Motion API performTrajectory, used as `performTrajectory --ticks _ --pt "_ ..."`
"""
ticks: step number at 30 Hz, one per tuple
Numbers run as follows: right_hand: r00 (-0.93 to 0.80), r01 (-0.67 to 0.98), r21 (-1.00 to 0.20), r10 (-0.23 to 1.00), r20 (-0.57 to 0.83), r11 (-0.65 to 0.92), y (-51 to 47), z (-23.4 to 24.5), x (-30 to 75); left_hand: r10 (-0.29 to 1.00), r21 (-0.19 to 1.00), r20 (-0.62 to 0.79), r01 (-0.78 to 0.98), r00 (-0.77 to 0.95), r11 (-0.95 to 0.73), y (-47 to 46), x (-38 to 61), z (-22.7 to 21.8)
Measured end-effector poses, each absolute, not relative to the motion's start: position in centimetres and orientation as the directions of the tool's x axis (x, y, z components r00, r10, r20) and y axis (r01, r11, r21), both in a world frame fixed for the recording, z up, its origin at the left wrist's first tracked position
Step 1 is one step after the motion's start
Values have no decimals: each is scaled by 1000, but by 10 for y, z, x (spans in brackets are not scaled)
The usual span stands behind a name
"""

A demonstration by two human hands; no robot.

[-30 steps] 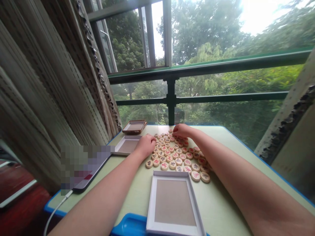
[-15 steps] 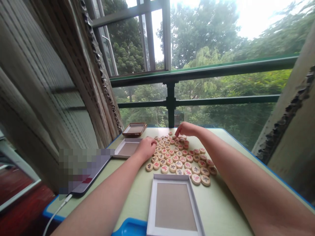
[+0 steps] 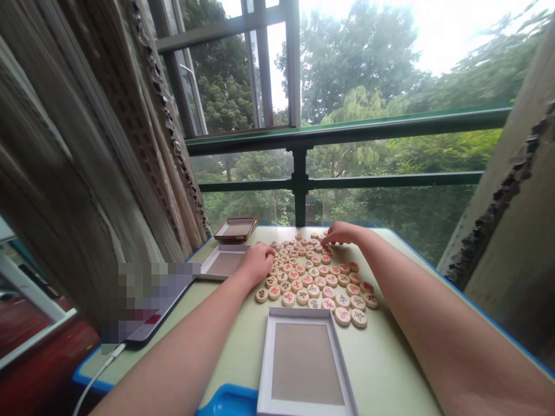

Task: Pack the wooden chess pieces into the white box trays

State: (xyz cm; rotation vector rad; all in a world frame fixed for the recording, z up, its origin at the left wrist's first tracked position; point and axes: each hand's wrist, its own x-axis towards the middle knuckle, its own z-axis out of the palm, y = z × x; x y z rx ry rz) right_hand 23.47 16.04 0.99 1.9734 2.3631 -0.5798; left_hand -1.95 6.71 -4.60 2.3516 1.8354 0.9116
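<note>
Facing inward mid-frame, my left hand (image 3: pixel 259 260) and right hand (image 3: pixel 340 232) are holding fingers bent, grips unclear.
Round pieces (image 3: pixel 307 280) are showing red or black characters.

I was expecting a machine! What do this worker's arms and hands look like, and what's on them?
They're a person's: the left hand and right hand wear no gloves. The left forearm and right forearm show no sleeves, watch or bracelet. Rings would be too small to tell.
</note>
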Motion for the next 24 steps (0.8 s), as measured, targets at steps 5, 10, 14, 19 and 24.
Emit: performTrajectory --ticks 5,10,14,19,24 --pt "-370 875 -428 883 -289 226 158 11 235 898 488 439 832 26 -263 70 -23 -46" --pt "-393 852 -464 881 -262 242 157 11 234 889 473 458 846 5 -248 70 -26 -43" --pt "-399 870 -407 883 -248 279 158 13 232 903 452 427 858 33 -245 66 -25 -41" --pt "-396 885 -376 871 -292 276 155 16 234 900 425 431 867 60 -262 65 -24 -40" --pt "-383 792 -589 882 -274 161 149 18 245 901 414 428 871 70 -264 64 -23 -41"
